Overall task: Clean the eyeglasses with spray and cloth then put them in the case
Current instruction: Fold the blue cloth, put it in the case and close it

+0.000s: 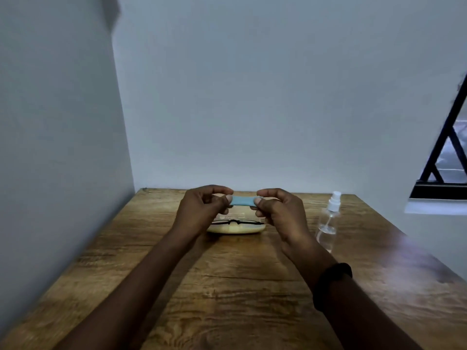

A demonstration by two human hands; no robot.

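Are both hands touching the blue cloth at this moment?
Touching. The head view shows the left hand and the right hand each pinching one end of the blue cloth, held above the eyeglasses.

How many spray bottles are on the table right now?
1. The spray bottle stands upright on the table, right of the right hand. None seem hidden.

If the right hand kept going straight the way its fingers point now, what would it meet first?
The right hand points left across the table, pinching one end of the blue cloth. Straight on, it would likely meet the left hand, which pinches the other end. Depth looks matched but isn't certain.
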